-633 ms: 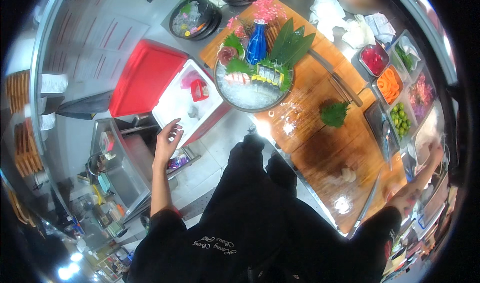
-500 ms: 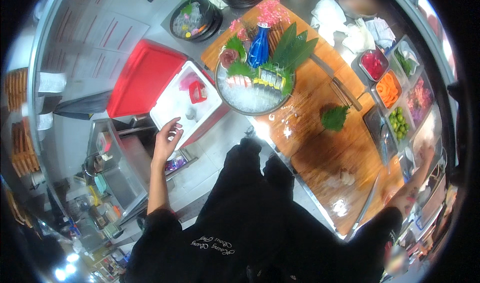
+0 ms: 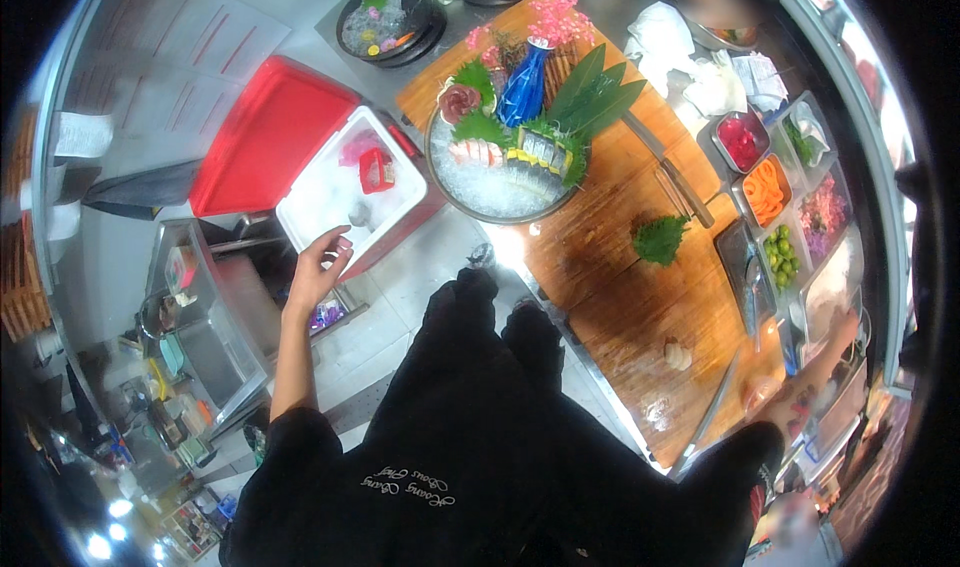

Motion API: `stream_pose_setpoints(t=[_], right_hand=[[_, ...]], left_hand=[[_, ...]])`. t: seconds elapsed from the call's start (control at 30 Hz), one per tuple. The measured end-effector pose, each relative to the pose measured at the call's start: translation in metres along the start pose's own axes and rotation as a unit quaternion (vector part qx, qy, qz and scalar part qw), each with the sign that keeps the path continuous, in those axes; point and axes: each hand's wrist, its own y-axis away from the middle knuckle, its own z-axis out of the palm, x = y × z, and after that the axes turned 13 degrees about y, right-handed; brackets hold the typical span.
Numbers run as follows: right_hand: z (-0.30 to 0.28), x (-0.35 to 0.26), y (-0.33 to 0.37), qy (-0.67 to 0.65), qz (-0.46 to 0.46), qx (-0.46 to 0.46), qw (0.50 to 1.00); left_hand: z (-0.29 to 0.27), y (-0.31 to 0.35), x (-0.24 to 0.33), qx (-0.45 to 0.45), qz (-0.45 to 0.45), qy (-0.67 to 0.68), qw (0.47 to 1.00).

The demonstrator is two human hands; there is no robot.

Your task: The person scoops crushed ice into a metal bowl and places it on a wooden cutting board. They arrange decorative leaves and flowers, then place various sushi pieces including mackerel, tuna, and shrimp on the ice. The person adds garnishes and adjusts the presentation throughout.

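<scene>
My left hand (image 3: pixel 320 267) hangs beside the cool box (image 3: pixel 400 205), fingers loosely bent and apart, with nothing visible in them. Far to the right, my right hand (image 3: pixel 843 331) reaches to the near end of a container of pale shreds (image 3: pixel 836 279); its fingers are too small and blurred to read. A wooden cutting board (image 3: pixel 600 297) bears a green serrated leaf (image 3: pixel 660 240), a small pale slice (image 3: pixel 678 356) and a long knife (image 3: pixel 708 414). At its far end stands a round ice platter (image 3: pixel 480 199) with sliced fish, leaves and a blue vase (image 3: pixel 522 89).
The cool box's red lid (image 3: pixel 270 132) stands raised. Trays of carrot strips (image 3: pixel 765 194), green pieces (image 3: pixel 782 255) and pink shreds (image 3: pixel 823 210) line the board's right side. White cloths (image 3: pixel 660 42) lie at the back, and a dark ice bowl (image 3: pixel 388 17) sits far left.
My right hand has drawn slightly nearer, from over the pale shreds to the container's near end. My left hand keeps its loose pose. The whole view has shifted a little.
</scene>
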Motion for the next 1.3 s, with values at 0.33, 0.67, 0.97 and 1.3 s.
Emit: stream_pose_setpoints(t=[0.33,0.67,0.97,1.3], right_hand=[[-0.253,-0.097,0.193,-0.488,0.077,0.081,0.866],[-0.394,-0.435,0.425,-0.702,-0.206,-0.103,0.674],[-0.415,-0.558,0.458,-0.377,-0.411,-0.008,0.83],[-0.388,-0.547,0.467,-0.448,-0.366,0.071,0.813]], left_hand=[[-0.013,-0.082,0.063,0.001,0.204,0.055,0.977],[0.07,-0.106,0.112,-0.276,0.313,0.205,0.885],[0.114,-0.132,0.07,-0.145,0.454,-0.029,0.879],[0.124,-0.144,0.074,-0.148,0.463,-0.081,0.87]])
